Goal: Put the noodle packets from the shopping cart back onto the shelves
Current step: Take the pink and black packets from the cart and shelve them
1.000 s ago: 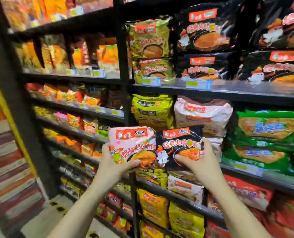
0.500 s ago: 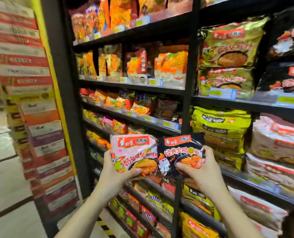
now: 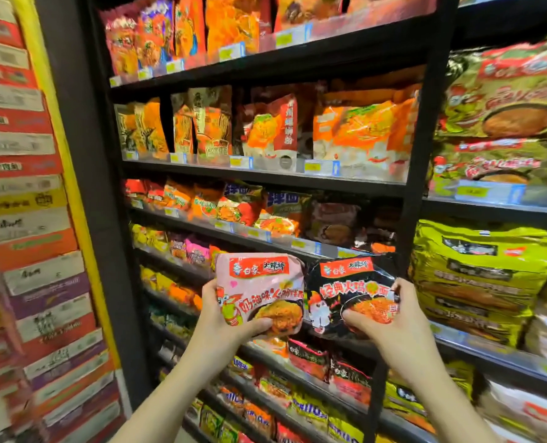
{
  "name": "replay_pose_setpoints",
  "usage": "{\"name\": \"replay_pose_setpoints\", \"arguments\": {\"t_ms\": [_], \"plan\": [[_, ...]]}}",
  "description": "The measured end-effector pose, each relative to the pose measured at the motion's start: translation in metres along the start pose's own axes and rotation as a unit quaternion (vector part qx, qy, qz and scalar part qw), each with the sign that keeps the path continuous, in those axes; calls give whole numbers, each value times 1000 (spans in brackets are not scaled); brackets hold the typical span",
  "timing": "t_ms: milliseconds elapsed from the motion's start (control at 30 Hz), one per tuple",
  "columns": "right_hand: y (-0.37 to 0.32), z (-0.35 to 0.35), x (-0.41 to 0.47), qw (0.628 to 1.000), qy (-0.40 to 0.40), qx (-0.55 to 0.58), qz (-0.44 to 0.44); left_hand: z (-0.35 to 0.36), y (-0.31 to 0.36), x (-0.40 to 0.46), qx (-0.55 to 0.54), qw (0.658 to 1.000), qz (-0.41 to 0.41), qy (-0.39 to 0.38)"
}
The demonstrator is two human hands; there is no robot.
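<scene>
At a shop's noodle aisle, stacked boxes (image 3: 25,219) fill the far left beside a yellow strip, and black shelves (image 3: 265,177) run across the rest of the view. My left hand (image 3: 224,318) grips the pink packet (image 3: 261,292), thumb curled over its lower front, and just beside it my right hand (image 3: 390,321) grips the black packet (image 3: 352,295) the same way; both packets are held upright in the air in front of the shelving, their inner edges touching or nearly so, neither yet on a shelf. The cart is not in view. The risk, as I judge it, is misplacing them: the bay straight ahead holds mostly orange bags (image 3: 355,129) and small mixed packs, while packs that look like the black one's kind sit low down (image 3: 307,356), and I cannot pick out a pink row from here. The slick wrappers could also slip from a thumb-and-finger hold if I reach with both arms at once, or knock loosely stacked goods off a shelf edge. On the right, the bay carries large green multipacks (image 3: 483,266) piled flat, with gold-green ones (image 3: 505,100) on the shelf above, behind price tags (image 3: 486,191).
</scene>
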State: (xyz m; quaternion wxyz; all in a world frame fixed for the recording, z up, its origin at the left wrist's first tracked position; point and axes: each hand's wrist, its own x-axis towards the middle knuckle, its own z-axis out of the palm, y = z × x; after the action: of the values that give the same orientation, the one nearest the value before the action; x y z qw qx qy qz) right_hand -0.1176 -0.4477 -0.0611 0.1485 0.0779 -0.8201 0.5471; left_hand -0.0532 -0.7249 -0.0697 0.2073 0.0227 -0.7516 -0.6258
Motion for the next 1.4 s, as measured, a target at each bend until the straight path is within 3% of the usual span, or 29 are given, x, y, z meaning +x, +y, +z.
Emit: {"name": "replay_pose_setpoints", "arguments": {"t_ms": [300, 733, 1100, 1400], "plan": [[-3, 24, 55, 998, 62, -16, -9, 13, -24, 97, -23, 998, 27, -55], [8, 43, 133, 993, 109, -38, 5, 72, -32, 279, -10, 992, 111, -65], [-3, 46, 132, 977, 196, -57, 58, 132, -37, 333, -12, 973, 168, -156], [-13, 63, 124, 958, 268, -75, 69, 146, -41, 363, 139, 958, 137, -210]]}}
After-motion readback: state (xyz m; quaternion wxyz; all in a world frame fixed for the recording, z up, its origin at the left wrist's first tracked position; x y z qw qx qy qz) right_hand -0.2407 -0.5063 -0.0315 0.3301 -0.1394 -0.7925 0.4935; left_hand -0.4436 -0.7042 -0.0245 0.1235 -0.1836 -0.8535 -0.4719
